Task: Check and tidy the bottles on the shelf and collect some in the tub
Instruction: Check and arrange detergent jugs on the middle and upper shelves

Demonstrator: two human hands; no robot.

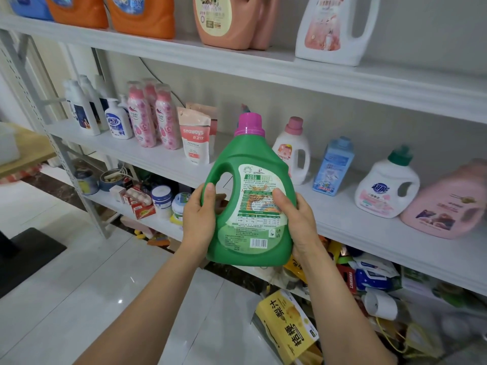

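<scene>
- The left hand [199, 214] is gripping the green detergent bottle [232, 164] low on its left side, with the thumb lying on the front just under the handle opening.
- The right hand [296, 219] is gripping the bottle's right side, its thumb pressing on the printed label [259, 206].
- The bottle is being held upright in the air, in front of the middle shelf [342, 225] and clear of it, with the magenta cap [249, 125] on top.
- Behind it, a white bottle with a pink cap [292, 151], a light blue bottle [333, 167] and a white bottle with a green cap [387, 188] are standing on that shelf.
- A large pink jug [448, 204] is sitting at the far right.
- To the left, a seaways pouch [195, 138] and pink floral bottles [150, 119] are standing.
</scene>
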